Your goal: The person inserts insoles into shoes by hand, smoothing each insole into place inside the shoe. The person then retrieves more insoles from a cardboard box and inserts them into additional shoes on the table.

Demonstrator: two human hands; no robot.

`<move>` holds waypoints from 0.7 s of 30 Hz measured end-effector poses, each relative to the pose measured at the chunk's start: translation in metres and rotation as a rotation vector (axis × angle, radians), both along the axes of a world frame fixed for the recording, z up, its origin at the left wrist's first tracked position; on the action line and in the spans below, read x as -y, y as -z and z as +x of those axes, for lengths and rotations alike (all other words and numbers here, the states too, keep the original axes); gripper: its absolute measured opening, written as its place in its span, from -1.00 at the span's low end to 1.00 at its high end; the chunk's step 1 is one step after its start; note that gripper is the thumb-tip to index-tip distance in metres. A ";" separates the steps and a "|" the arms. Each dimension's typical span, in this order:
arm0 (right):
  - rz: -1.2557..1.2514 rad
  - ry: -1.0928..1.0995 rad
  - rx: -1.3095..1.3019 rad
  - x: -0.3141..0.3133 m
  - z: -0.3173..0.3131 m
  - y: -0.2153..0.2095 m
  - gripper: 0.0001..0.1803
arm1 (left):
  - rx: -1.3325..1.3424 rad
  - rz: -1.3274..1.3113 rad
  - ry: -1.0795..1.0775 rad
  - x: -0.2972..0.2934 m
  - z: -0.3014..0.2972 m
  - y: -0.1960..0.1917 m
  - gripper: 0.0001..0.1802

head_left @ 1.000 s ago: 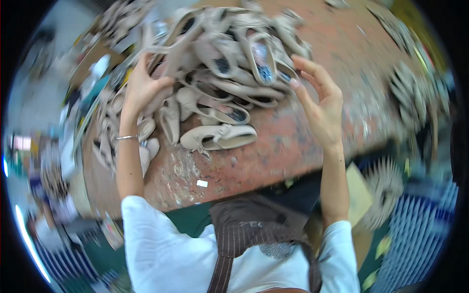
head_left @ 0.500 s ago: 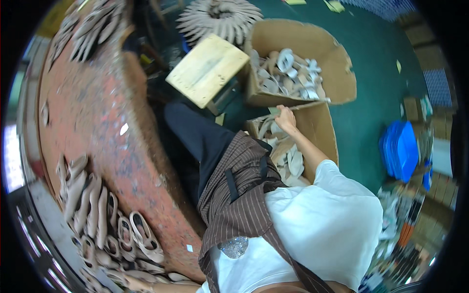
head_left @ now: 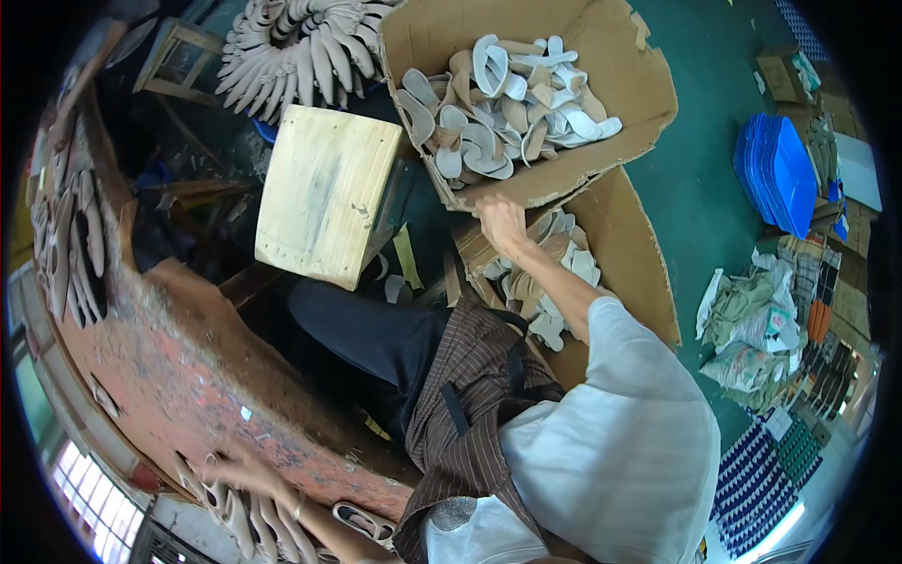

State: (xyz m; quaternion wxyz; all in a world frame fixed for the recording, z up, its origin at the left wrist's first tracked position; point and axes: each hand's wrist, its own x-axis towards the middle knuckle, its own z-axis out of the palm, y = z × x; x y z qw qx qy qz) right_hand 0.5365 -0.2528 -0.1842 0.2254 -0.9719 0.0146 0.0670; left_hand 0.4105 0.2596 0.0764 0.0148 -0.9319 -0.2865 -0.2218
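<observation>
Risen boxward, right hand (head_left: 501,221) perhaps grips unseen soles (head_left: 564,258).

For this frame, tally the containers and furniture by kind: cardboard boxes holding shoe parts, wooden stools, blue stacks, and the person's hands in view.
Cardboard boxes of shoe parts: 2, the upper box and the lower box
Wooden stool: 1
Blue stack: 1
Hands: 2, right hand at the lower box, left hand on the bench soles
Total: 6

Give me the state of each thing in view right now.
Upper box: open, partly filled with soles.
Lower box: open, soles inside.
Right hand: at the lower box's edge, grip unclear.
Left hand: spread on soles at the table edge.
Stool: tilted, bare.
Blue stack: piled on the floor.
</observation>
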 end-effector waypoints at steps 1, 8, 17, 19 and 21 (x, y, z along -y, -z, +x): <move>-0.014 -0.016 -0.006 0.001 -0.011 -0.002 -0.91 | -0.191 0.123 0.137 0.009 0.038 0.032 -0.07; 0.036 -0.245 -0.347 0.009 0.043 -0.022 -0.81 | -0.468 -0.422 0.909 0.252 0.269 0.186 -0.10; 1.392 1.719 -0.353 0.166 0.152 0.236 -0.33 | -0.420 -0.261 1.009 0.345 0.337 0.284 -0.24; 1.538 1.568 -0.183 0.135 0.132 0.269 0.15 | -0.465 -0.279 0.980 0.328 0.336 0.283 -0.27; 1.465 1.687 -0.420 0.084 0.145 0.274 0.10 | -0.522 -0.232 0.932 0.306 0.335 0.277 -0.30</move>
